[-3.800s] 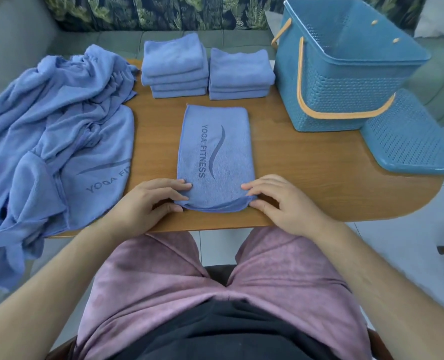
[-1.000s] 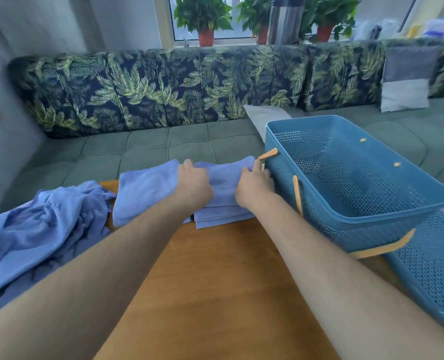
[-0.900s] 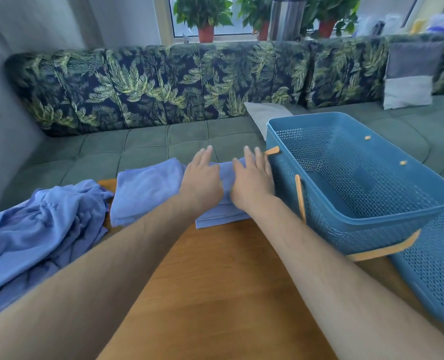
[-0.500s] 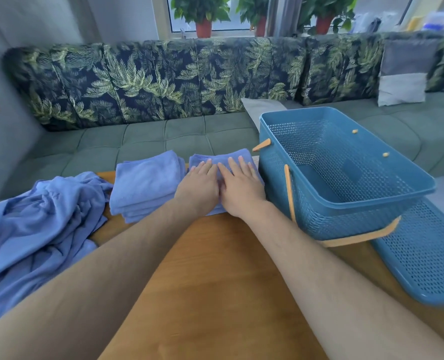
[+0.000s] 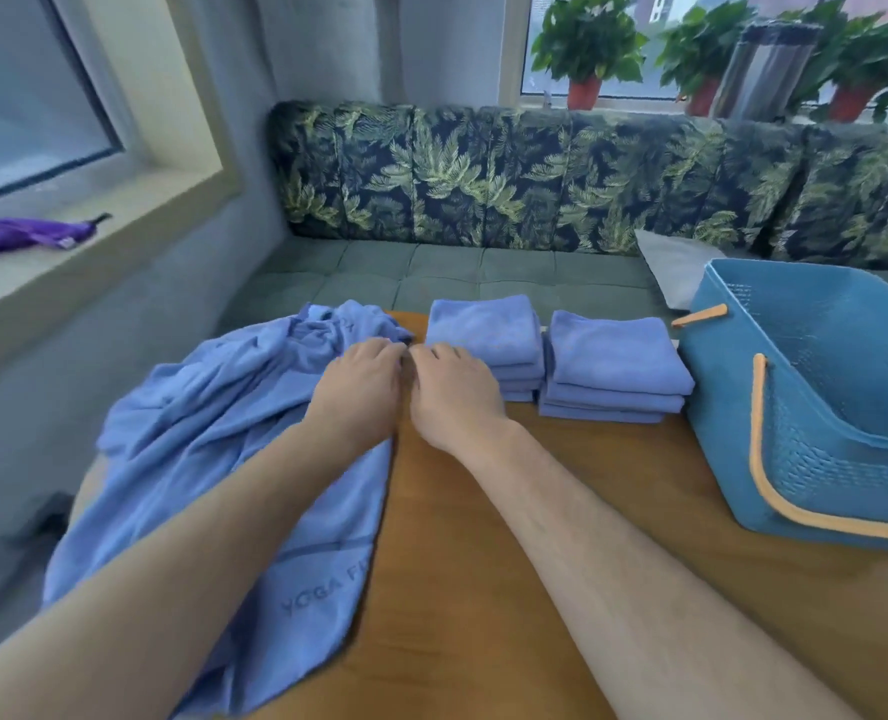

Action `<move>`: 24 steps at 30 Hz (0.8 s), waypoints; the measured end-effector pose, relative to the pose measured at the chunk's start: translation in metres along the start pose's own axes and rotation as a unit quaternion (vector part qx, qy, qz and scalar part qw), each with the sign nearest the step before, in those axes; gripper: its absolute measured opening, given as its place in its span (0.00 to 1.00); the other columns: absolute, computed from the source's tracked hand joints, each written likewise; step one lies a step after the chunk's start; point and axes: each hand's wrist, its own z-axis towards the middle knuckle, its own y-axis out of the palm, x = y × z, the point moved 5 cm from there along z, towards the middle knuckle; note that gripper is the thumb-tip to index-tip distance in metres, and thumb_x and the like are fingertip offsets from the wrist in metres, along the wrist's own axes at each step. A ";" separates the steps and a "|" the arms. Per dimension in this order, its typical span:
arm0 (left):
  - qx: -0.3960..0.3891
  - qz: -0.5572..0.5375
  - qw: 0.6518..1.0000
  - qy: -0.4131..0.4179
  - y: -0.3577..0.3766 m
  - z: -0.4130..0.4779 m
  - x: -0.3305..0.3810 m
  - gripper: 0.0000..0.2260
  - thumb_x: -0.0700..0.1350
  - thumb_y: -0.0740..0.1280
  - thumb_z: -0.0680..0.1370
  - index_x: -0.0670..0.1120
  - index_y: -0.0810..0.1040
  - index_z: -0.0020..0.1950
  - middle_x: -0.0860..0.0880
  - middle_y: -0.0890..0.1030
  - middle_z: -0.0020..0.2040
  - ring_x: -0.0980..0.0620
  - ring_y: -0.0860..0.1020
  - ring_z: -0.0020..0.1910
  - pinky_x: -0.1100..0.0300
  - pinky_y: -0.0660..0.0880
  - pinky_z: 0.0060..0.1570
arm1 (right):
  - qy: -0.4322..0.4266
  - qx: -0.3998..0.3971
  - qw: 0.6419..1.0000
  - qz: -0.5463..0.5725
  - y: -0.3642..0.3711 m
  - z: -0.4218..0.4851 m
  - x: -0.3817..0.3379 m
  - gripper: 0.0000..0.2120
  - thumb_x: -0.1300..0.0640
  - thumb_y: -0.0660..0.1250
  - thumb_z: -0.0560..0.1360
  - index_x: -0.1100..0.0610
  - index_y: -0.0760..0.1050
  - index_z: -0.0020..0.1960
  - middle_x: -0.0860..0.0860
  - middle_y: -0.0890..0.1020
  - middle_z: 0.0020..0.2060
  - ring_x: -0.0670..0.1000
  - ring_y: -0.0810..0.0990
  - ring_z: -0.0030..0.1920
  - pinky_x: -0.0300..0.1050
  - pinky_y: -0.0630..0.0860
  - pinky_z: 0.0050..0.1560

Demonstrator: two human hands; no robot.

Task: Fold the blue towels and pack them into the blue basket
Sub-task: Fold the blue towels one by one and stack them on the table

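Wooden counter (image 5: 535, 511) by a leafy sofa (image 5: 483, 174), crumpled heap of unfolded blue towels (image 5: 213, 433) spilling off its left. Left hand (image 5: 359, 392) over the heap's far edge, right hand (image 5: 455, 394) just beside it, both curled, can't tell if gripping cloth. Blue plastic basket (image 5: 795, 459) well off right.

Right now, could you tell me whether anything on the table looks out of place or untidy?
Only the unfolded towel pile looks untidy: it lies crumpled at the table's left side and spills over the edge. The two folded stacks sit squarely beside the blue basket.

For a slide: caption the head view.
Left hand and right hand meet at unfolded towels beside two folded stacks and blue basket.
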 end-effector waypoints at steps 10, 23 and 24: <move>-0.033 0.179 0.959 -0.215 -0.033 -0.049 -0.153 0.19 0.46 0.64 0.80 0.45 0.71 0.70 0.43 0.76 0.63 0.41 0.74 0.62 0.50 0.68 0.58 | -0.055 -0.053 0.997 0.009 0.056 0.037 -0.102 0.17 0.57 0.54 0.83 0.56 0.67 0.70 0.56 0.74 0.65 0.60 0.72 0.65 0.54 0.68 0.59; 0.054 -0.034 0.991 -0.120 -0.070 -0.051 -0.093 0.04 0.38 0.63 0.77 0.40 0.76 0.45 0.41 0.78 0.47 0.42 0.75 0.47 0.56 0.63 0.43 | 0.145 -0.093 0.882 0.439 0.052 0.039 -0.087 0.26 0.36 0.59 0.79 0.57 0.80 0.41 0.52 0.84 0.38 0.52 0.82 0.43 0.49 0.77 0.47; 0.061 -0.065 0.991 -0.101 -0.072 -0.054 -0.079 0.04 0.39 0.63 0.77 0.40 0.77 0.45 0.43 0.77 0.44 0.43 0.75 0.45 0.56 0.65 0.42 | 0.168 -0.096 0.855 0.481 0.050 0.035 -0.083 0.27 0.33 0.63 0.75 0.58 0.82 0.44 0.53 0.86 0.39 0.52 0.84 0.45 0.51 0.80 0.51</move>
